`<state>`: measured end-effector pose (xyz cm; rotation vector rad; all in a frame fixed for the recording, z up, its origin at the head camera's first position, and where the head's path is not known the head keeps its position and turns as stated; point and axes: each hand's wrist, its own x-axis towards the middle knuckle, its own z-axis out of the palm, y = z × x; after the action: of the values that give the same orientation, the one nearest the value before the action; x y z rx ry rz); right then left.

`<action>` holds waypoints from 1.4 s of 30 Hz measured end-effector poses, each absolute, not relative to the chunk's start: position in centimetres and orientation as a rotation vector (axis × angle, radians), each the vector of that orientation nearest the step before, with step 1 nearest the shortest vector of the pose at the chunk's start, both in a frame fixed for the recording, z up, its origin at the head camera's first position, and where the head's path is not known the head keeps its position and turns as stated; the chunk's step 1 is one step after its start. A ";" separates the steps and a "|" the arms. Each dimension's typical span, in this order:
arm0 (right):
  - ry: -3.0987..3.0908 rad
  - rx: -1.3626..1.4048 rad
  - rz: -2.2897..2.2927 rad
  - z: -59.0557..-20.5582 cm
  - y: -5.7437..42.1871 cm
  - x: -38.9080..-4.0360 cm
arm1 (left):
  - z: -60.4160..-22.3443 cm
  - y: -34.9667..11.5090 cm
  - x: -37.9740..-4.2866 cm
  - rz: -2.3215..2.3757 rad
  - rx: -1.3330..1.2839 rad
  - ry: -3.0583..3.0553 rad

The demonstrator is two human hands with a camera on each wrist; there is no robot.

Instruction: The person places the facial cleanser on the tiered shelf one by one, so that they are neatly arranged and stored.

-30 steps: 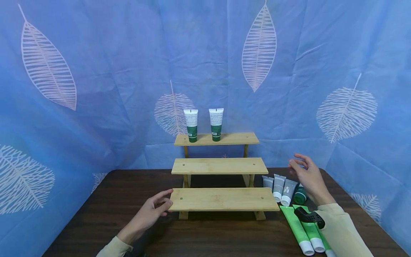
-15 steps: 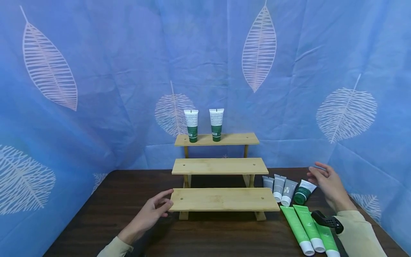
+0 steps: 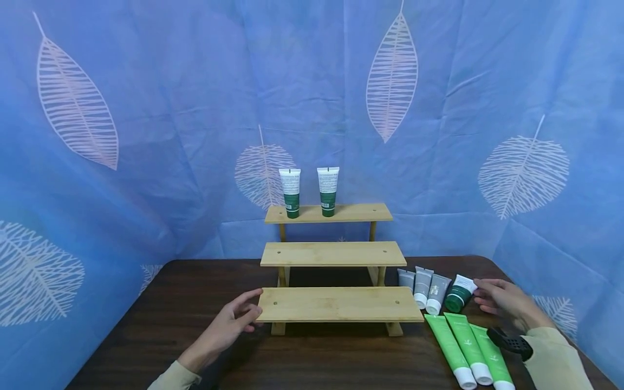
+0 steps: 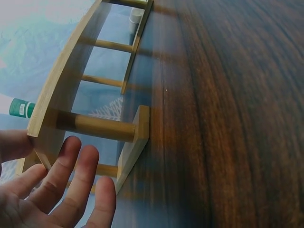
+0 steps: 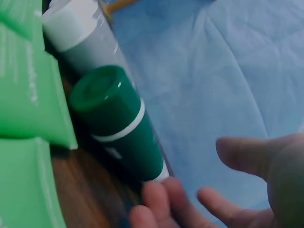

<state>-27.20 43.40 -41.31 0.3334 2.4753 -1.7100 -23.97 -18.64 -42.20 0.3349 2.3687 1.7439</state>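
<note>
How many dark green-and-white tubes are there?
3: the left tube and middle tube upright on the top shelf, and a lying tube on the table by the right hand.

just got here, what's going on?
A person's left hand touches a wooden stand at its lowest tier's left end; the right hand is at the white end of a green-and-white tube lying on the table. Two similar tubes stand on the top tier. Grey tubes and light green tubes lie nearby.

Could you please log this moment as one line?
left hand: at left end of bottom shelf | right hand: at lying dark green tube, not gripping | top shelf: two upright tubes
</note>
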 end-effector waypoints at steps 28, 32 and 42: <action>2.881 0.148 -0.998 -42.3 40.3 -28.2 | -42.4 -18.8 -24.1 1.734 0.356 2.342; 2.895 0.197 -0.989 -42.3 40.0 -28.3 | -42.4 -18.8 -24.1 1.734 0.360 2.342; 2.723 0.291 -1.301 -42.3 39.5 -28.3 | -42.4 -18.7 -24.2 1.730 0.355 2.349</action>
<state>-28.31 39.50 -42.28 0.2909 2.7226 -1.3011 -24.16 -18.71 -42.37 0.3550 2.3489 1.7298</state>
